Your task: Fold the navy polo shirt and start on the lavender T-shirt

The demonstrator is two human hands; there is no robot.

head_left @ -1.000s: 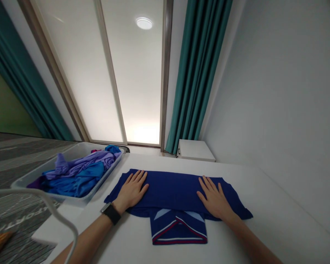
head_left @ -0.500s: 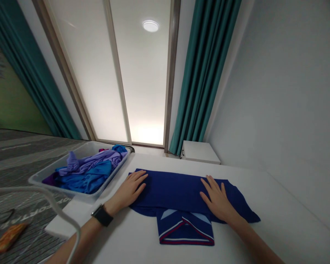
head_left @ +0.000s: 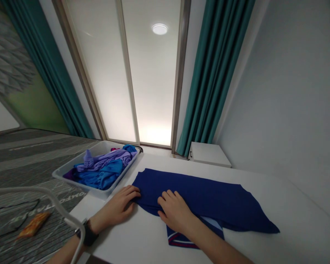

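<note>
A dark navy polo shirt [head_left: 198,190] lies folded into a wide band on the white table. Its striped collar, trimmed in red and white, points toward me and is partly covered by my right forearm. My left hand [head_left: 118,207] rests at the shirt's left edge, fingers bent onto the fabric and thumb apart from them. Over the left-middle part of the shirt is my right hand [head_left: 177,212], its bent fingertips touching the cloth and its thumb spread away. A dark watch is on my left wrist.
Beyond my left hand, a clear plastic bin [head_left: 59,176] holds crumpled purple and blue clothes [head_left: 101,172]. A pale curved tube [head_left: 55,201] crosses the lower left. An orange packet [head_left: 34,225] lies on the grey patterned surface. A white cabinet [head_left: 209,154] stands past the table's far edge.
My right hand has slid left across the shirt, and its fingers are more bent. My left hand has drawn back slightly to the shirt's edge. The view has shifted left.
</note>
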